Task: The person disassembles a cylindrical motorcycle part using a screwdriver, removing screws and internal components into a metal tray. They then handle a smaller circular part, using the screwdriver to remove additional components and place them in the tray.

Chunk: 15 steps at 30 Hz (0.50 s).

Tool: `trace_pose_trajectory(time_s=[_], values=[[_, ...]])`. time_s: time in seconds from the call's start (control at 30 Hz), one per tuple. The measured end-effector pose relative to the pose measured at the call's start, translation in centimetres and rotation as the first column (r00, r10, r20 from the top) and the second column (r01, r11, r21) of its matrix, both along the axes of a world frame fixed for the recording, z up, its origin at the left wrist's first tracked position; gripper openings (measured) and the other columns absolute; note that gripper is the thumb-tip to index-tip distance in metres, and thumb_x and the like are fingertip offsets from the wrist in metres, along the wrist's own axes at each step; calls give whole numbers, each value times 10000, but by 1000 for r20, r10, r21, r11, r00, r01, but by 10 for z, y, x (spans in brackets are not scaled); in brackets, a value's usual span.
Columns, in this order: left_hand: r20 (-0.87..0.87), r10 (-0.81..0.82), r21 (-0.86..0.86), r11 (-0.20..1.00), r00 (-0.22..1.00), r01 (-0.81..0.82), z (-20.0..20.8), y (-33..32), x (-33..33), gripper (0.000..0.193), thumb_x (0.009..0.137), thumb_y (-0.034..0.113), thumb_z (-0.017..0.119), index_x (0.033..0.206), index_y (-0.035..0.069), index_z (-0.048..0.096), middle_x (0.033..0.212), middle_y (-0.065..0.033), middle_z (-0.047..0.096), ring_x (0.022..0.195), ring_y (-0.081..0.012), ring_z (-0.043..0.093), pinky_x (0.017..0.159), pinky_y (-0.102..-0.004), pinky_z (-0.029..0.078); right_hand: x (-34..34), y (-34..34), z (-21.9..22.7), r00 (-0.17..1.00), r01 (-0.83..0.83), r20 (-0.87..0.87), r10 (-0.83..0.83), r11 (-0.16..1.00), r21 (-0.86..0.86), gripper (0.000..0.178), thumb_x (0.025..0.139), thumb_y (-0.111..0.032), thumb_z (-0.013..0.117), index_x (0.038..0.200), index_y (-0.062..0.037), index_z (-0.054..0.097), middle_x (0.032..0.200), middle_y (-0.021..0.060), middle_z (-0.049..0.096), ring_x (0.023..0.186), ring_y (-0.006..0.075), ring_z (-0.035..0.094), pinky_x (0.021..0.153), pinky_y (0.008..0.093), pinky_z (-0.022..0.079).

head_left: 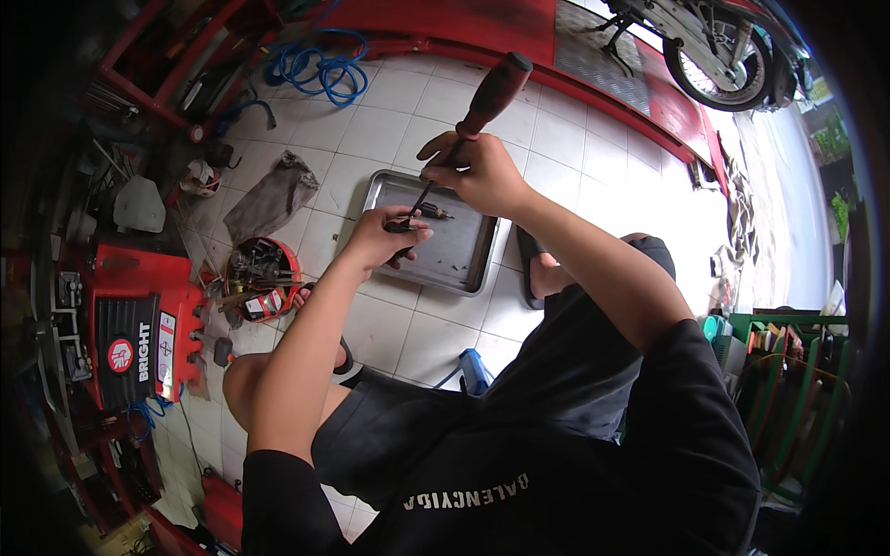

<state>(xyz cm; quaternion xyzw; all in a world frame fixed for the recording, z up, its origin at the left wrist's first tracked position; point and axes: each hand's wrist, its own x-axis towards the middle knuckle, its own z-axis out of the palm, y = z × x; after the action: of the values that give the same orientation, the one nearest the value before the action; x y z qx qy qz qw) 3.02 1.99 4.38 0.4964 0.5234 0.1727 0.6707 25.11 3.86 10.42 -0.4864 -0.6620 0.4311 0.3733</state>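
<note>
A screwdriver with a red and black handle (499, 88) is in my right hand (484, 174); the fingers are closed round its shaft just below the handle. The shaft slants down to a small dark part (400, 227) in my left hand (375, 239), whose fingers are wrapped round it. What kind of part it is cannot be made out, as the fingers cover much of it. Both hands are above a shallow metal tray (478, 278). Inside the tray lies a small black and yellowish cylindrical piece (438, 213), along with a few tiny dark bits.
Left of the tray are a red tub (295, 269) of tools and a dirty grey cloth (274, 193). A coiled blue hose (324, 76) lies farther off. A red machine (139, 334) stands at left; a motorcycle wheel (718, 69) is at far right, on a red platform (505, 30).
</note>
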Motion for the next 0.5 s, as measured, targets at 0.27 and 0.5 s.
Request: trace_pose_trajectory(time_s=[0.27,0.5], values=[[-48,-56,8,998,997,57,-58,-3,22,657,802,212,856,1326,-69,577,1129,-129,723,663,-141,688,487,-274,534,23,7,5,994,104,-18,-103,994,42,207,847,33,700,1051,10,713,919,157,763,911,226,751,805,351,582],[-252,-90,-120,991,963,61,-135,2,47,645,763,130,871,1330,-10,595,746,-122,711,528,-181,668,391,-337,492,27,5,36,995,66,55,-78,977,205,152,843,72,713,988,54,671,907,128,736,908,218,741,758,337,600]])
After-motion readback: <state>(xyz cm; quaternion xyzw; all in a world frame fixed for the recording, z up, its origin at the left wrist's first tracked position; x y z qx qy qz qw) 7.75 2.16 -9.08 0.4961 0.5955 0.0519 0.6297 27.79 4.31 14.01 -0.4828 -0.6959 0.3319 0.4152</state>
